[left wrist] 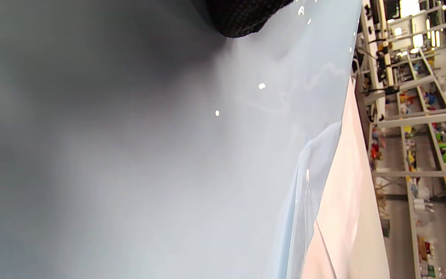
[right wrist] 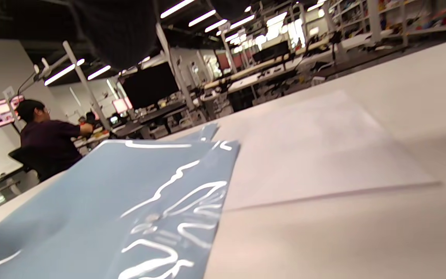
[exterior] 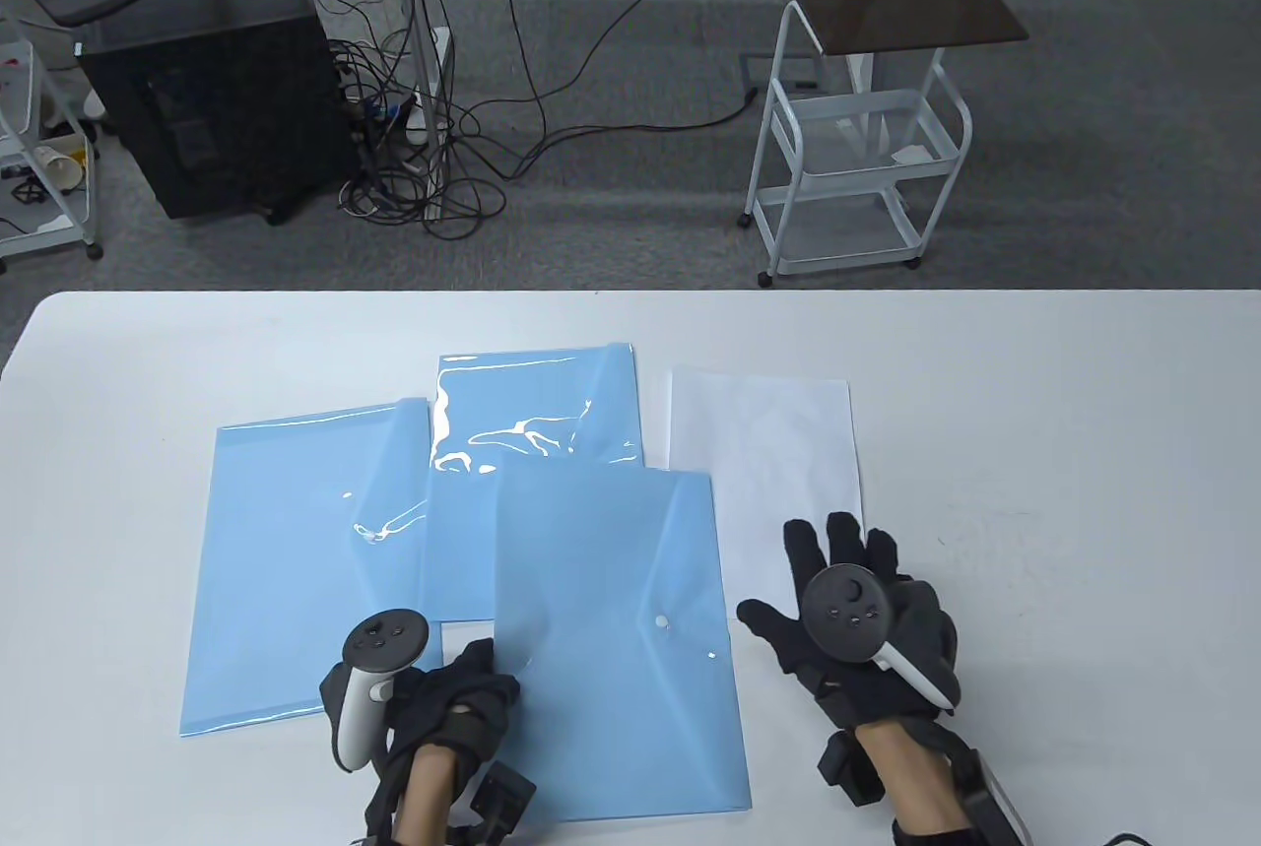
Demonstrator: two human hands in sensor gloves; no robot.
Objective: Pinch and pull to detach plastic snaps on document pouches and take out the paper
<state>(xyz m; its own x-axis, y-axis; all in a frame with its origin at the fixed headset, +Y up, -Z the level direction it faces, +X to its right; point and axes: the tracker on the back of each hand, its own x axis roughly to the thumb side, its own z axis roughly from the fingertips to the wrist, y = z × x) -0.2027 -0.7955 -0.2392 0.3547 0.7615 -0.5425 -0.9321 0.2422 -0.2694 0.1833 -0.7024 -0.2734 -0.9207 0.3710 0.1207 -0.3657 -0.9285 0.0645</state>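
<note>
Three light-blue document pouches lie on the white table (exterior: 1084, 491). The front pouch (exterior: 611, 649) has its flap closed, with a white snap (exterior: 662, 624) near its right side. My left hand (exterior: 481, 681) grips this pouch at its left edge, fingers curled; the left wrist view shows one fingertip (left wrist: 242, 19) against the pouch surface (left wrist: 207, 155). A second pouch (exterior: 296, 570) lies to the left and a third pouch (exterior: 537, 413) behind. A white paper sheet (exterior: 763, 442) lies to the right. My right hand (exterior: 832, 580) rests flat, fingers spread, on the sheet's near end.
Beyond the table's far edge are a white trolley (exterior: 857, 147), a black computer tower (exterior: 217, 88) and loose cables on the floor. The right wrist view shows the front pouch (right wrist: 130, 186), the paper (right wrist: 316, 155) and a seated person (right wrist: 48, 143) far off.
</note>
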